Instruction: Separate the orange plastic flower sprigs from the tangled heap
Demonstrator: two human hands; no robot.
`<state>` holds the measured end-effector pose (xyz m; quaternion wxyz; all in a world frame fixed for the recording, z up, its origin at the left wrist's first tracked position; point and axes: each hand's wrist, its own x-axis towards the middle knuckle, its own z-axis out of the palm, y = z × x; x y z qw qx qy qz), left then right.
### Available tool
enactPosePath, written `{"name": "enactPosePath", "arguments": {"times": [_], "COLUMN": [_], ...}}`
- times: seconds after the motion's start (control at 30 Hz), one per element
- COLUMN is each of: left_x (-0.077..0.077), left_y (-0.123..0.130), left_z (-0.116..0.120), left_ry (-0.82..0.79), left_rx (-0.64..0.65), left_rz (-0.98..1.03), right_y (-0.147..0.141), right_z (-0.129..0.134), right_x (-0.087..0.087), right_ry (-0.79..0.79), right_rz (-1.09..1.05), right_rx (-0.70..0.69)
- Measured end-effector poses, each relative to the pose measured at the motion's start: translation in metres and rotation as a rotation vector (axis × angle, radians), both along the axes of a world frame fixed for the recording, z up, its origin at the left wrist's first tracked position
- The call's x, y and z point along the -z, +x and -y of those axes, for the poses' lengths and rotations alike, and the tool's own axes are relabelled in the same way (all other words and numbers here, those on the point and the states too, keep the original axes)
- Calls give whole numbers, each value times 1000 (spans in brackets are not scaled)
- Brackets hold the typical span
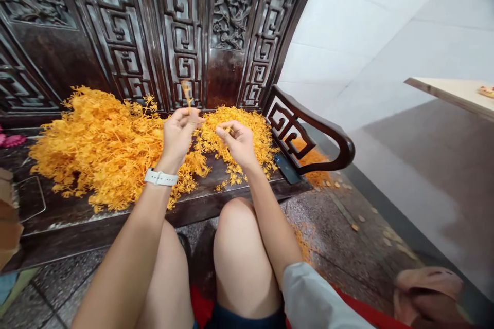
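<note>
My left hand (178,136), with a pale watch band on its wrist, is raised over the bench between two orange heaps. It pinches a thin orange plastic sprig (187,91) that stands upright above the fingertips, slightly blurred. My right hand (240,145) is a short way to the right, fingers curled in a pinch over the smaller pile of loose star-shaped orange pieces (247,119). A bit of orange shows at its fingertips, too small to make out fully. To the left lies a big tangled heap of orange sprigs (104,144).
The carved dark wooden bench (227,79) has a curved armrest (341,146) on the right. A dark phone-like slab (287,167) lies beside it. Orange bits (314,162) are scattered on the floor beyond. A cardboard box (8,211) and pink flowers (11,140) are at the left.
</note>
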<state>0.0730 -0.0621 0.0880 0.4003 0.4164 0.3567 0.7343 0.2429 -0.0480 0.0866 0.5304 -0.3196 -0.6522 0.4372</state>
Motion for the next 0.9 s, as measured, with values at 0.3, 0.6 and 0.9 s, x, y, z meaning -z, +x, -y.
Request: {"name": "enactPosePath", "arguments": {"times": [0.3,0.6,0.9], "left_x": [1,0,10], "left_y": [18,40,29], "left_z": [11,-3,-25], "left_ry": [-31,-105,-379], "left_rx": [317,199,-52], "left_rz": [-377,-100,200], "right_y": [-1,2,14], "right_z": [7,32,94], "right_x": [-19,-36,-83], "right_ry": [-140,179,540], "right_rz": [-443,-106,503], "right_rx": [95,295,-544]}}
